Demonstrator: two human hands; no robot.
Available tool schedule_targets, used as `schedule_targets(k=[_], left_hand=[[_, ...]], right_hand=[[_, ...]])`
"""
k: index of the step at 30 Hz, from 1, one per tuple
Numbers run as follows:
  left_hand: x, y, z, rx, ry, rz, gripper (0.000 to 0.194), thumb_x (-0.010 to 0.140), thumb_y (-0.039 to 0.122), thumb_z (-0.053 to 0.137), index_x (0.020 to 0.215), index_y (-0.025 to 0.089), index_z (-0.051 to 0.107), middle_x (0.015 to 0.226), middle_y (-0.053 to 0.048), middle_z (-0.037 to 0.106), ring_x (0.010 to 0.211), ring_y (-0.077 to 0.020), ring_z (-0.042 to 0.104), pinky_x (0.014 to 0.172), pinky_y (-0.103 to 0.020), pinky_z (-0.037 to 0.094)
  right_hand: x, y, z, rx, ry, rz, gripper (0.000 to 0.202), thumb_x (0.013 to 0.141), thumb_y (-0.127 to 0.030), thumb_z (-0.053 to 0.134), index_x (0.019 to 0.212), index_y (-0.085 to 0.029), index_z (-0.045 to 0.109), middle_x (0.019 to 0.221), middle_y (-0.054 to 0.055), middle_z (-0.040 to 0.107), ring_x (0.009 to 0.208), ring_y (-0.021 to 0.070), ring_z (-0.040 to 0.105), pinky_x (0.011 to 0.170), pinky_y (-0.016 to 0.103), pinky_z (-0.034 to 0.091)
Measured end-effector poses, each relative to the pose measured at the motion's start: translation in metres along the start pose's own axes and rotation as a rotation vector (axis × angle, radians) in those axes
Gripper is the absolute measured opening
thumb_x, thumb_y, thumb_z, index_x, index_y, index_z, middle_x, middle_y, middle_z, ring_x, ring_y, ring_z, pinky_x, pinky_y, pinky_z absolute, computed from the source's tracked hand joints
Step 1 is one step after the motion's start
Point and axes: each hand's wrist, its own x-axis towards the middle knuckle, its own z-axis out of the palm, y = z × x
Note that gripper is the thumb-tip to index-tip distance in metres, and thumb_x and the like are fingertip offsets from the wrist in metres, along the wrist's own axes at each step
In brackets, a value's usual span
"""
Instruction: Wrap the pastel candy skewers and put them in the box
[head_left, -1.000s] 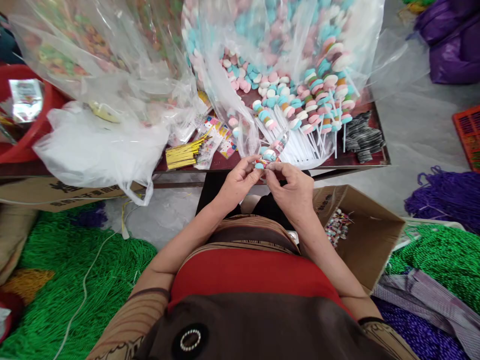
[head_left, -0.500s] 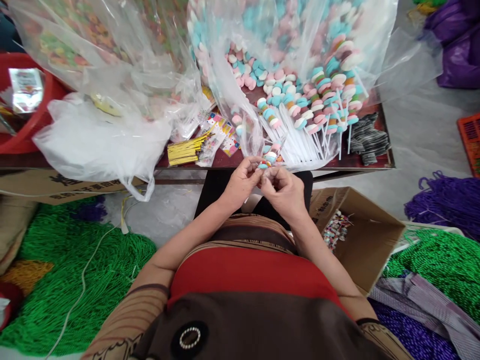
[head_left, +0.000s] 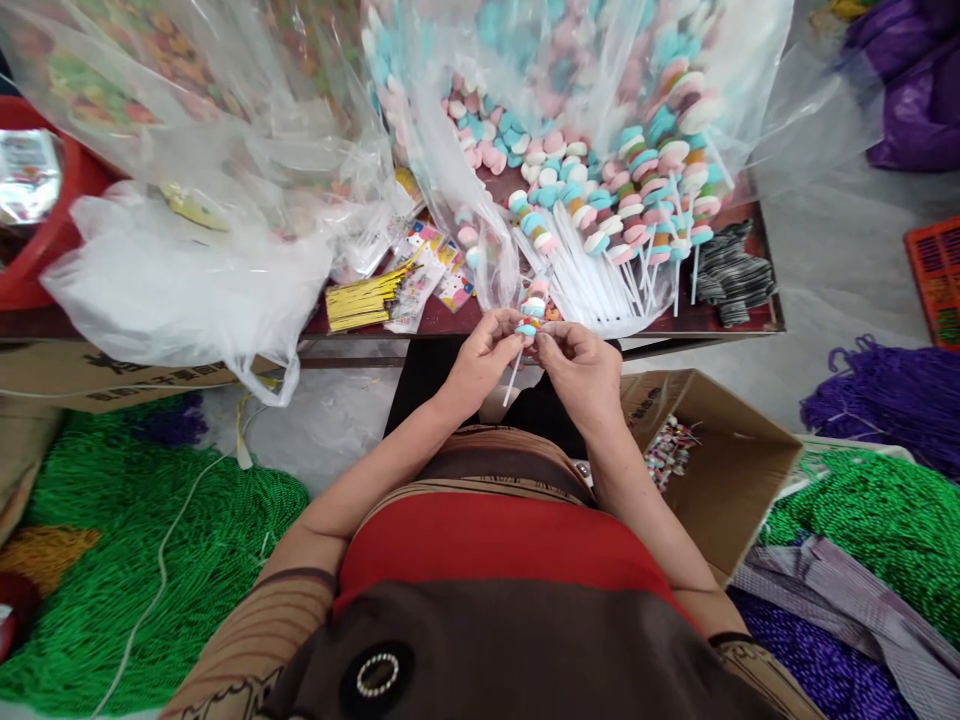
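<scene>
Just beyond my lap, at the table's front edge, my left hand (head_left: 484,362) and my right hand (head_left: 581,372) meet at a candy skewer (head_left: 535,299) of pink, white and blue pieces. Both hands are closed, thumbs and fingers pinching the lower candies from either side. A white stick slants down below the fingertips. Whether a clear wrapper covers the candy is hard to make out. Behind the hands, white sticks (head_left: 577,265) lie fanned out, and several finished candy skewers (head_left: 649,190) rest beside them. Loose candy pieces (head_left: 487,130) spill from a large clear bag (head_left: 600,60).
Yellow twist ties (head_left: 365,301) and printed wrappers (head_left: 450,275) lie left on the table. Black ties (head_left: 735,275) sit at its right end. A white plastic bag (head_left: 187,290) hangs over the edge. An open cardboard box (head_left: 739,480) stands at right; green cord (head_left: 187,560) covers the floor at left.
My right hand has shifted slightly right, its fingers turning toward the candy. The white stick now shows clearly below the hands. The whole view has moved a little.
</scene>
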Motion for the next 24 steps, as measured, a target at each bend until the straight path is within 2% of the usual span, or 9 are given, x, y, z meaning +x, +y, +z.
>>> schedule_targets(k=[8,13,19,24], left_hand=[[0.005,-0.004,-0.001,-0.048,0.016,-0.061,0.020,0.081,0.022,0.068,0.096,0.022,0.054,0.084,0.004,0.063,0.076,-0.0097,0.063,0.059,-0.019,0.049],[0.004,-0.002,0.002,-0.177,0.037,-0.139,0.025,0.073,0.015,0.067,0.090,0.021,0.049,0.077,0.006,0.060,0.065,-0.0072,0.059,0.057,-0.019,0.047],[0.003,0.000,0.009,-0.216,0.124,-0.091,0.024,0.068,0.006,0.059,0.083,0.021,0.047,0.063,0.010,0.054,0.052,-0.0048,0.050,0.053,-0.020,0.039],[0.002,0.005,0.004,-0.365,0.002,-0.187,0.033,0.065,0.010,0.065,0.095,0.019,0.056,0.077,0.006,0.065,0.064,-0.0076,0.058,0.060,-0.023,0.043]], right_hand=[[0.000,0.001,0.005,0.039,-0.011,-0.026,0.011,0.079,-0.028,0.058,0.071,-0.020,0.061,0.062,-0.003,0.059,0.055,0.0099,0.049,0.057,0.024,0.043],[-0.001,0.003,0.006,0.001,-0.003,-0.108,0.008,0.078,-0.023,0.058,0.070,-0.021,0.058,0.063,-0.003,0.060,0.055,0.0102,0.051,0.057,0.025,0.044],[-0.006,0.015,0.006,-0.036,0.007,-0.262,0.008,0.080,-0.021,0.059,0.072,-0.022,0.058,0.067,-0.002,0.061,0.059,0.0120,0.055,0.061,0.027,0.050],[-0.006,0.023,0.006,0.022,0.040,-0.254,0.007,0.081,-0.027,0.060,0.076,-0.023,0.060,0.069,-0.001,0.063,0.057,0.0122,0.056,0.060,0.027,0.051]])
